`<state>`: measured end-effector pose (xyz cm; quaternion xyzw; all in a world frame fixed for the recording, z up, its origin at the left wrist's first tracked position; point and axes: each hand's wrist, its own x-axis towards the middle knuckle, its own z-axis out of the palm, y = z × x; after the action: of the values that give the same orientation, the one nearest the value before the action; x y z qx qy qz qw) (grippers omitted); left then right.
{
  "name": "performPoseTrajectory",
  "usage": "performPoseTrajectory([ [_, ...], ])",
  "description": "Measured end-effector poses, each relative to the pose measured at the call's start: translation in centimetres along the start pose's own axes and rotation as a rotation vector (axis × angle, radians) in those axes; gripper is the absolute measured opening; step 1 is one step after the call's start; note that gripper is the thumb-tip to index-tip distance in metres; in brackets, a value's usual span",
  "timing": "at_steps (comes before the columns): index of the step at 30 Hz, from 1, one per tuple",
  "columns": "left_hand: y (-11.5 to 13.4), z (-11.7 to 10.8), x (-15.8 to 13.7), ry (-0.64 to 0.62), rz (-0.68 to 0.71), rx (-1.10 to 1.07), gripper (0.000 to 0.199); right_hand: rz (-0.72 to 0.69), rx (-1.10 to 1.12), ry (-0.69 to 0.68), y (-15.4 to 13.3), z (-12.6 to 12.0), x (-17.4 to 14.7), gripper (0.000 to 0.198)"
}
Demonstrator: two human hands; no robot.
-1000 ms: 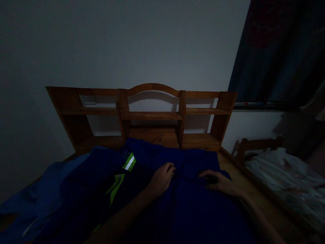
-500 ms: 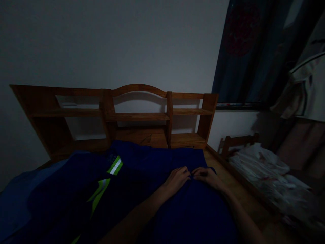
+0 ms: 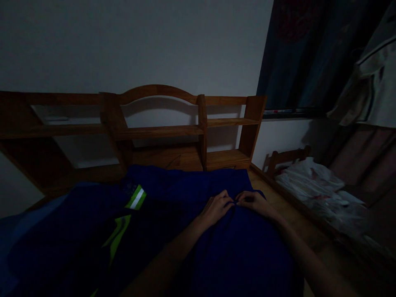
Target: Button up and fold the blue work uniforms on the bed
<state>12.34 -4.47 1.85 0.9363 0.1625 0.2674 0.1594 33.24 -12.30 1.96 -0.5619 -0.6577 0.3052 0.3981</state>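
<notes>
A dark blue work jacket (image 3: 241,243) lies spread out in front of me, with yellow-green and silver reflective strips (image 3: 136,198) on its left part. My left hand (image 3: 216,207) rests on the cloth with its thumb and fingers closed on a small fold. Close beside it, my right hand (image 3: 255,203) pinches the same spot of the jacket from the right. The fingertips of both hands nearly meet. In the dim light I cannot make out any button or fastener between them.
Behind the jacket stands a wooden headboard (image 3: 163,133) with open shelves, against a pale wall. A lighter blue cloth (image 3: 18,222) lies at the left. To the right are white plastic bags (image 3: 312,177) by a low wooden frame, a hanging white garment (image 3: 380,86) and a dark window.
The view has shifted, so the headboard appears higher and further left. Both hands stay at the same fold of the jacket, their fingers only slightly moved.
</notes>
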Motion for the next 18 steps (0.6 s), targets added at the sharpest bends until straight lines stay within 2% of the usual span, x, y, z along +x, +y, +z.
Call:
performPoseTrajectory([
  [11, 0.6, 0.4, -0.1, -0.017, -0.079, 0.097, 0.022, 0.059, -0.004, -0.004, -0.6, 0.1, -0.1, 0.028],
  [18, 1.0, -0.2, -0.3, -0.036, -0.038, 0.139, 0.024, 0.008, -0.087, 0.039, -0.9, 0.2, -0.2, 0.028],
])
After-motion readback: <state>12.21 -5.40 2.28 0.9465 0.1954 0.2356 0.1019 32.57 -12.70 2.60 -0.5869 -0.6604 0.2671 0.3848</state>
